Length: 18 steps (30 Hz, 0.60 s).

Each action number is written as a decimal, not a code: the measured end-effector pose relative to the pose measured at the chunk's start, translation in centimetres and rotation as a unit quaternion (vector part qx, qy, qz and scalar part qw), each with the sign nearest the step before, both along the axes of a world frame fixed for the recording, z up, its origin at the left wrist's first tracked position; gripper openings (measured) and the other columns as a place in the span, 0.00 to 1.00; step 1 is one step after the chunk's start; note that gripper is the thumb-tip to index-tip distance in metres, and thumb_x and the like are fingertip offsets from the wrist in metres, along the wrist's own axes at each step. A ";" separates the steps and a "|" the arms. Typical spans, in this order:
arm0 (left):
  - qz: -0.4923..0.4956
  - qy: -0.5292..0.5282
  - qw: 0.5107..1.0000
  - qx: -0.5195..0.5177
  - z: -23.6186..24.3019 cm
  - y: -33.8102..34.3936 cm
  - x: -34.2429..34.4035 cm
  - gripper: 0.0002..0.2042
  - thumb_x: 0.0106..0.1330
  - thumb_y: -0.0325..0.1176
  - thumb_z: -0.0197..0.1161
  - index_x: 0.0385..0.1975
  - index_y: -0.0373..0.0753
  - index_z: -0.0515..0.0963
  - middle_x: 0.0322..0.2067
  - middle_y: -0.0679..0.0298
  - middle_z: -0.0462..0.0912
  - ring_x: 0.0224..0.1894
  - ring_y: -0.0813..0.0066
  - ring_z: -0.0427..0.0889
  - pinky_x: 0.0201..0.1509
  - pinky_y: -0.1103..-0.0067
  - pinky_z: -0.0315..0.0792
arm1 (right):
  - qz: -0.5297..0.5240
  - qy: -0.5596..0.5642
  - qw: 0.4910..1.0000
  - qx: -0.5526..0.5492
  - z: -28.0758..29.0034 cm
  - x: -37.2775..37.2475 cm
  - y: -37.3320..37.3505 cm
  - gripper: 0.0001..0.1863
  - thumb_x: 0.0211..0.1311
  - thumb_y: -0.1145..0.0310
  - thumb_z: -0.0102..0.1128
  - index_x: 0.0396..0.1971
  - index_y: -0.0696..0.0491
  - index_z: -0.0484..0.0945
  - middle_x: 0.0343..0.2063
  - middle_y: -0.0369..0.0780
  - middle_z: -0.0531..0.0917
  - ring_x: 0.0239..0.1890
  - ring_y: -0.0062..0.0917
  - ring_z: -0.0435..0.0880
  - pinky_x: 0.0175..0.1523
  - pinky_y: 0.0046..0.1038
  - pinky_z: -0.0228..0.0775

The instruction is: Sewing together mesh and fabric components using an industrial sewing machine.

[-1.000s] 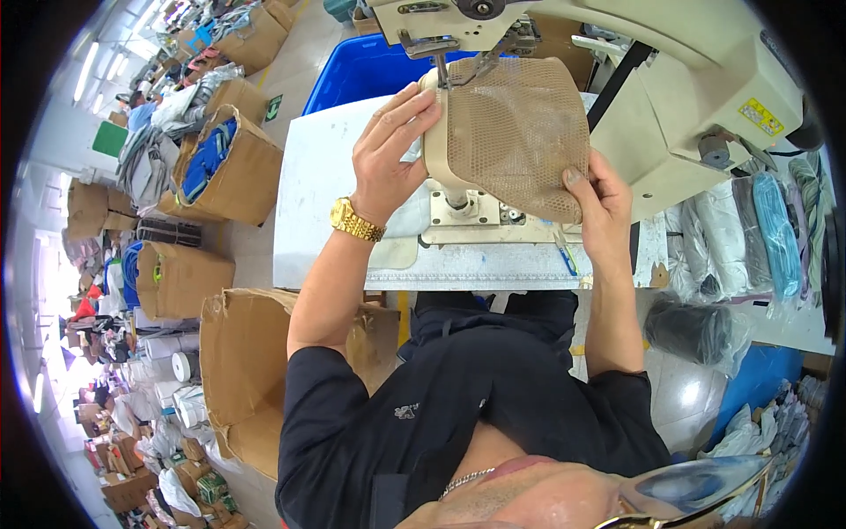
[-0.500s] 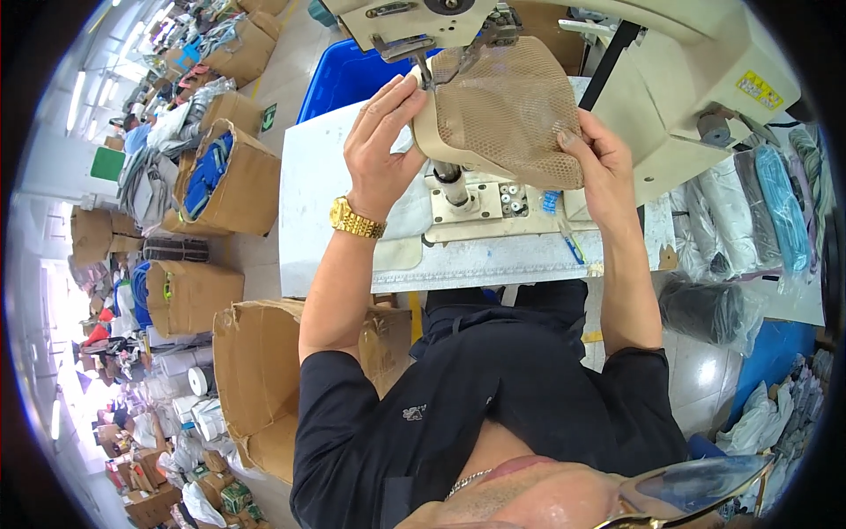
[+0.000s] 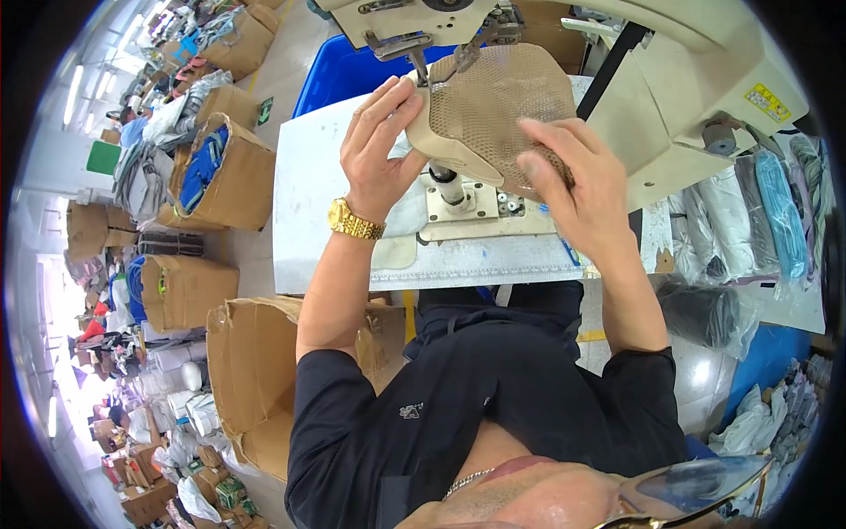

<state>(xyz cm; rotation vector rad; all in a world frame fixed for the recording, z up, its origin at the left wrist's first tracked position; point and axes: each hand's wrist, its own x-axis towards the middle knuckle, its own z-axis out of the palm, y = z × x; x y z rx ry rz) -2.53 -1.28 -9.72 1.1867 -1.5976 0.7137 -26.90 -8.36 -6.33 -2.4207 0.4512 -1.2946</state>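
Currently, a curved piece of tan mesh fabric (image 3: 502, 97) edged with a smooth beige band (image 3: 451, 152) sits at upper centre of the frame, its left edge under the metal presser foot (image 3: 421, 72) of a cream-coloured sewing machine (image 3: 696, 97). Upright metal post (image 3: 448, 187) beneath, on the white desk (image 3: 322, 176).

Left hand (image 3: 381, 145): fairly flat, fingers straight and together, thumb spread; fingertips rest on the band just beside the foot. No closed grip seen. Right hand (image 3: 577, 176): half curled at the mesh's lower right, thumb and forefinger parted, mesh bunched between; cannot tell whether the hidden fingers grip it.

Risks, as judged: left fingertips lie very near the foot, so a slip along the band could bring them under the needle area. Uneven pull from the right hand could skew the band or pucker the open-weave mesh, which looks floppy. With the left palm this flat, the curved edge could wander off line if the piece swings round the post.
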 end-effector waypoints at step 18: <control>0.003 0.019 0.999 -0.026 -0.9 0.9 -1.6 0.13 0.47 0.22 0.69 0.34 0.38 0.81 0.43 0.59 0.83 0.49 0.58 0.81 0.52 0.68 0.77 | -0.043 0.067 0.997 0.013 2.2 0.9 -0.5 0.18 0.58 0.54 0.67 0.29 0.57 0.81 0.22 0.41 0.79 0.24 0.31 0.79 0.28 0.29 0.68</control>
